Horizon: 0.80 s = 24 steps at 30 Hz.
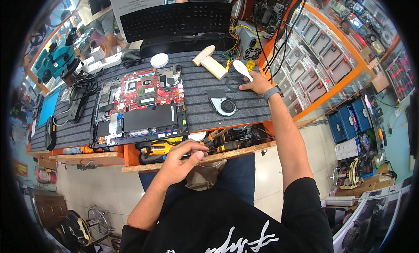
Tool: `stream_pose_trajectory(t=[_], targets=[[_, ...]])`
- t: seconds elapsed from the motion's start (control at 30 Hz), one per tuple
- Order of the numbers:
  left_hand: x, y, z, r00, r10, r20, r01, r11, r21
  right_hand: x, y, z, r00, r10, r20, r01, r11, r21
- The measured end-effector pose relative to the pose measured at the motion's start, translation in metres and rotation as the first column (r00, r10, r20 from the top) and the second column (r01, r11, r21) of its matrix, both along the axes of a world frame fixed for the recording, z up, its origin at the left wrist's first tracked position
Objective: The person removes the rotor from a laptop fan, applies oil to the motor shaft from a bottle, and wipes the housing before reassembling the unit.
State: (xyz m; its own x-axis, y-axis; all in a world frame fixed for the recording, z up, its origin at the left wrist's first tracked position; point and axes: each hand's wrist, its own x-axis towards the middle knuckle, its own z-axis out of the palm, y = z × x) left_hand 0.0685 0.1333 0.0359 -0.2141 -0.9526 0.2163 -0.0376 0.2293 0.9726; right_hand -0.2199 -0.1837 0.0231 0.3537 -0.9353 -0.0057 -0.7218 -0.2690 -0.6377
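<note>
At the far left of the desk (197, 89) stands a teal microscope (56, 61), with a tangle of black cable (85, 83) just to its right. Next lies an opened laptop base (104, 122), its red circuit board (146, 85) bare at the rear and a flat black battery (150, 117) along the front. A white round container (159, 60) sits behind it, near its rear edge. Below the desk's front edge, a yellow-bodied tool (158, 148) lies in the pulled-out drawer (244, 149). Over the drawer's front hangs the left hand (182, 159), loosely curled, thumb apart from the fingers, nothing visible in it. Farther right, a cream-coloured brush (211, 64) lies toward the back, and a small cooling fan (224, 105) nearer the front. Beyond them, beside a dark ring (233, 83), a white spoon-shaped object (242, 70) meets the fingers of the right hand (256, 83), held narrow; whether they grip it, I cannot tell.
</note>
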Motion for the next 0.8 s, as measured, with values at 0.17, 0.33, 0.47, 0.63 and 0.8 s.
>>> stream_pose_trajectory(t=[0.17,0.33,0.47,0.63,0.8], targets=[[0.002,-0.001,-0.006,1.0,-0.004,0.005,0.004,0.998,0.055,0.005,-0.001,-0.007,0.997,0.069,-0.029,-0.071,0.994,-0.079],[-0.001,-0.007,-0.004,1.0,-0.026,-0.002,0.026,0.998,0.063,-0.015,0.001,0.003,0.995,0.03,0.096,-0.033,0.999,0.03],[-0.011,-0.023,-0.01,0.999,0.011,-0.042,-0.006,0.993,0.122,-0.033,0.035,0.021,0.838,-0.159,0.522,-0.053,0.929,0.367],[-0.064,-0.066,0.001,0.982,0.169,-0.083,-0.161,0.982,0.1,-0.024,0.125,0.03,0.406,-0.339,0.848,-0.162,0.887,0.432],[-0.107,-0.099,-0.006,0.868,0.079,-0.49,0.016,0.982,0.187,-0.007,0.187,0.032,0.343,-0.334,0.878,-0.197,0.888,0.415]])
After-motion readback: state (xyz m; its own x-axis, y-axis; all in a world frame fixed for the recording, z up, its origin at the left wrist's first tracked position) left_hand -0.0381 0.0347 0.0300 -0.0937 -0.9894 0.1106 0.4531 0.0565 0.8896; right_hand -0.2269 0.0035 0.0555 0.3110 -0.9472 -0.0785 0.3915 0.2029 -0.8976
